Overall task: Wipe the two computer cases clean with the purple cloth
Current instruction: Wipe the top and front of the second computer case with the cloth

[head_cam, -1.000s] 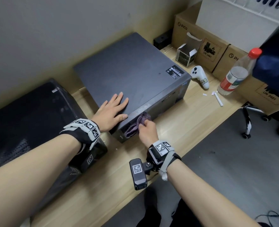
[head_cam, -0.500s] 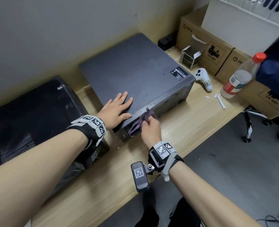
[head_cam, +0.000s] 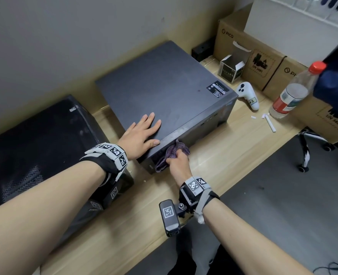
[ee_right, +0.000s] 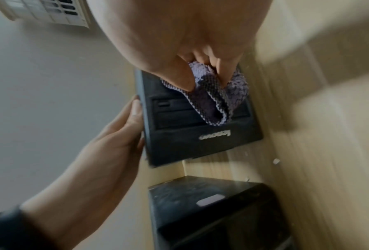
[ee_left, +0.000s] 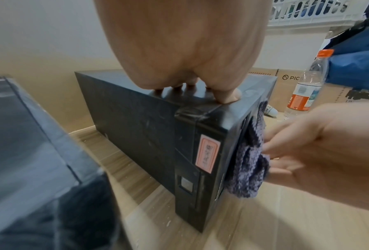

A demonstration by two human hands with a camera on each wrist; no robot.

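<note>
My left hand (head_cam: 142, 133) lies flat, fingers straight, on top of the grey computer case (head_cam: 164, 92) on the wooden desk (head_cam: 124, 225), while my right hand (head_cam: 179, 164) grips the purple cloth (head_cam: 172, 153) against its front panel, partly covering the drive bays. The black second case (head_cam: 35, 145) sits just left; behind, a white controller (head_cam: 247, 95), a red-capped bottle (head_cam: 291, 96) and cardboard boxes (head_cam: 263, 62) marked "PICO" and "UN 3481". The blurred front logo may read Lenovo.

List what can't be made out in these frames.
- Left hand fingers: left wrist view, hidden behind the palm.
- Purple cloth contact patch on the grey computer case front: head view, covered by the right hand.
- Label print on the case top: head view, too small.
- Black computer case: cut off by the left edge, partly behind the forearm.
- Right wrist view: motion-blurred.
</note>
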